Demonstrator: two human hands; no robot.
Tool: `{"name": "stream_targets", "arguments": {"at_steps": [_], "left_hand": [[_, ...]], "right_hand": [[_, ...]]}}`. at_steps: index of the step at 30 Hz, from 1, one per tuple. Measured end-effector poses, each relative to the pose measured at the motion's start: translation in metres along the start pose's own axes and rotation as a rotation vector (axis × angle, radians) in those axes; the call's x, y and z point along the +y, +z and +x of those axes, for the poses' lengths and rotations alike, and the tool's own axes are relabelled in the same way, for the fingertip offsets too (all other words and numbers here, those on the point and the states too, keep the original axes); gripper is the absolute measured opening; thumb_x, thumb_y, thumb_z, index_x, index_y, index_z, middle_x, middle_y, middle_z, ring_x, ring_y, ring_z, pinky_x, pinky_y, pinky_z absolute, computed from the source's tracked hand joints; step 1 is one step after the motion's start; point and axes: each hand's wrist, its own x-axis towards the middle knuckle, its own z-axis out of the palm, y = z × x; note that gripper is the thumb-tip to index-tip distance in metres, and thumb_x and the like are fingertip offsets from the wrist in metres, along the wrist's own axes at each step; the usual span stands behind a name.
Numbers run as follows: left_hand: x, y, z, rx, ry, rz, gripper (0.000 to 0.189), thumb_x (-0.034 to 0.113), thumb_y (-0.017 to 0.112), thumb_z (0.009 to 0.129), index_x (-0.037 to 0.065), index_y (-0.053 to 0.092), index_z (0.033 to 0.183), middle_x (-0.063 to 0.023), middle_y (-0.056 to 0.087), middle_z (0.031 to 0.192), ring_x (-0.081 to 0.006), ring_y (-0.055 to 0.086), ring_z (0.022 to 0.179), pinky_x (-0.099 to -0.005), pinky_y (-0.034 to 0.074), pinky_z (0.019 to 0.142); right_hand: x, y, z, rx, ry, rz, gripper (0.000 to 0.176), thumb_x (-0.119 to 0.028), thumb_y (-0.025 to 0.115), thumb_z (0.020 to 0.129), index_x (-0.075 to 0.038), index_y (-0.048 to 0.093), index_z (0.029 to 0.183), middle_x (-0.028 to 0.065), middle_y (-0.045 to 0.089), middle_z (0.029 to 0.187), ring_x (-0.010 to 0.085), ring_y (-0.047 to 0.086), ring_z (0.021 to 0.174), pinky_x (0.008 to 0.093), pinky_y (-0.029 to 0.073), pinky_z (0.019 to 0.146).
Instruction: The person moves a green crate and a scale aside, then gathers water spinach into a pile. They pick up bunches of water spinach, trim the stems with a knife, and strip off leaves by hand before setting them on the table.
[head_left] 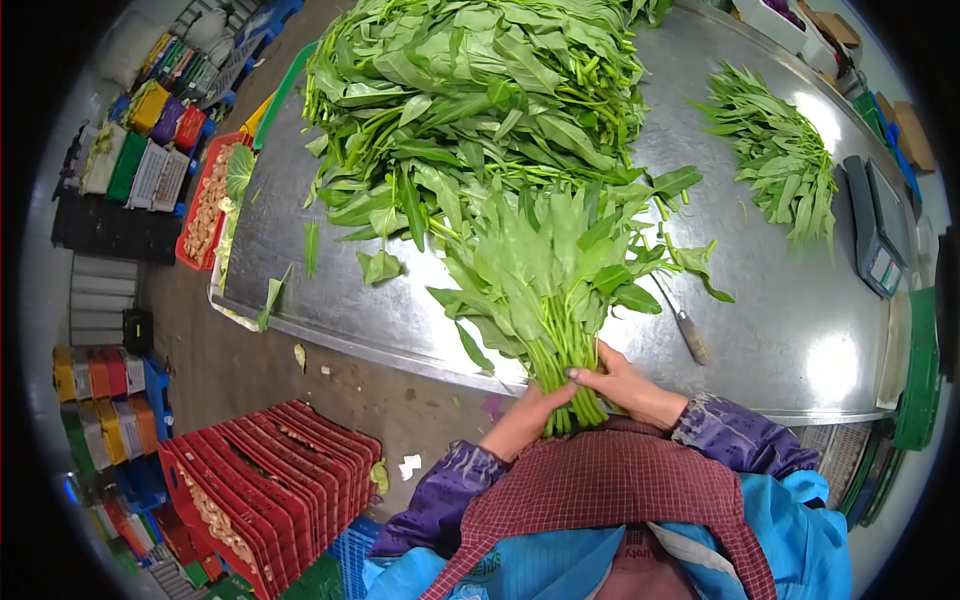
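Apron [600, 480] nearest, just below the bunch [535, 255]. My left hand [526, 415] and right hand [632, 388] grip its stems [556, 345]; light, even pressure should keep the ends [590, 411] level.

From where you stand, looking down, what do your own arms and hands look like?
They're a person's: the left hand and right hand are bare, without gloves. The left sleeve and right sleeve are shiny purple with a darker pattern, gathered at greyish, worn-looking cuffs. Above them is a bright blue garment. I see no cables.
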Motion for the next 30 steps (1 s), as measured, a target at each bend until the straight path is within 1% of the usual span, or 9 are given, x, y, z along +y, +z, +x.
{"name": "stream_targets", "arguments": {"at_steps": [1, 3, 6, 7, 9, 10, 17, 24, 30], "left_hand": [[0.004, 0.005, -0.002, 0.094, 0.150, 0.388, 0.037, 0.016, 0.055, 0.087, -0.001, 0.046, 0.119, -0.0114, 0.056, 0.111, -0.0190, 0.052, 0.103, -0.0327, 0.043, 0.087], [0.016, 0.012, -0.012, 0.078, 0.308, 0.480, 0.034, 0.013, 0.055, 0.087, -0.001, 0.048, 0.117, -0.0087, 0.056, 0.109, -0.0165, 0.052, 0.100, -0.0303, 0.042, 0.085], [0.012, 0.016, -0.009, 0.114, 0.285, -0.245, 0.041, 0.013, 0.054, 0.088, 0.001, 0.041, 0.125, -0.0085, 0.049, 0.120, -0.0175, 0.048, 0.108, -0.0303, 0.040, 0.090], [0.007, 0.010, -0.003, 0.111, 0.294, -0.242, 0.041, 0.013, 0.054, 0.088, 0.001, 0.041, 0.125, -0.0085, 0.049, 0.120, -0.0175, 0.048, 0.108, -0.0303, 0.040, 0.090], [-0.002, -0.003, 0.007, 0.046, 0.099, -0.550, 0.049, 0.018, 0.050, 0.090, 0.003, 0.031, 0.133, -0.0099, 0.039, 0.132, -0.0196, 0.040, 0.120, -0.0320, 0.035, 0.097], [-0.011, -0.010, 0.006, 0.034, 0.051, -0.456, 0.054, 0.023, 0.046, 0.092, 0.004, 0.023, 0.137, -0.0108, 0.030, 0.140, -0.0220, 0.030, 0.129, -0.0342, 0.030, 0.102], [-0.011, -0.009, 0.007, -0.067, 0.089, -0.499, 0.053, 0.023, 0.045, 0.093, 0.005, 0.023, 0.138, -0.0138, 0.034, 0.136, -0.0226, 0.034, 0.126, -0.0353, 0.032, 0.101], [-0.005, 0.002, 0.007, 0.057, 0.042, -0.412, 0.048, 0.009, 0.057, 0.086, 0.003, 0.037, 0.129, -0.0107, 0.049, 0.120, -0.0193, 0.050, 0.107, -0.0296, 0.043, 0.089], [0.007, 0.018, -0.004, 0.214, 0.298, -0.017, 0.032, 0.006, 0.065, 0.077, -0.003, 0.054, 0.105, -0.0073, 0.060, 0.099, -0.0140, 0.056, 0.089, -0.0277, 0.045, 0.078]], "right_hand": [[-0.001, 0.005, 0.000, 0.053, -0.116, 0.025, 0.046, -0.013, 0.056, 0.087, 0.003, 0.035, 0.126, 0.0108, 0.052, 0.114, 0.0159, 0.050, 0.104, 0.0298, 0.042, 0.090], [-0.015, 0.010, -0.010, 0.061, -0.274, 0.023, 0.048, -0.007, 0.057, 0.085, 0.002, 0.034, 0.127, 0.0105, 0.051, 0.116, 0.0157, 0.050, 0.105, 0.0303, 0.041, 0.091], [-0.027, 0.013, -0.009, 0.185, -0.350, 0.310, 0.039, -0.009, 0.050, 0.089, 0.001, 0.037, 0.124, 0.0109, 0.052, 0.115, 0.0157, 0.050, 0.105, 0.0294, 0.041, 0.092], [-0.015, 0.008, 0.000, 0.182, -0.359, 0.306, 0.039, -0.009, 0.050, 0.089, 0.001, 0.037, 0.124, 0.0109, 0.052, 0.115, 0.0157, 0.050, 0.105, 0.0294, 0.041, 0.092], [0.004, -0.004, 0.010, 0.251, -0.015, 0.621, 0.032, -0.011, 0.045, 0.091, 0.001, 0.041, 0.120, 0.0119, 0.054, 0.110, 0.0171, 0.054, 0.100, 0.0308, 0.045, 0.088], [0.007, -0.005, 0.005, 0.233, 0.028, 0.647, 0.029, -0.014, 0.041, 0.093, 0.000, 0.043, 0.117, 0.0124, 0.057, 0.104, 0.0185, 0.058, 0.092, 0.0323, 0.050, 0.081], [0.016, -0.013, 0.000, 0.237, 0.138, 0.753, 0.029, -0.016, 0.040, 0.093, 0.000, 0.045, 0.117, 0.0119, 0.058, 0.102, 0.0176, 0.060, 0.088, 0.0309, 0.053, 0.075], [0.021, -0.008, 0.004, 0.116, 0.102, 0.441, 0.041, 0.003, 0.060, 0.078, -0.001, 0.046, 0.117, 0.0059, 0.058, 0.105, 0.0148, 0.057, 0.093, 0.0285, 0.047, 0.082], [0.014, -0.002, -0.008, 0.086, -0.115, 0.074, 0.059, 0.007, 0.065, 0.071, -0.003, 0.040, 0.124, 0.0049, 0.054, 0.111, 0.0130, 0.051, 0.101, 0.0279, 0.043, 0.088]]}}
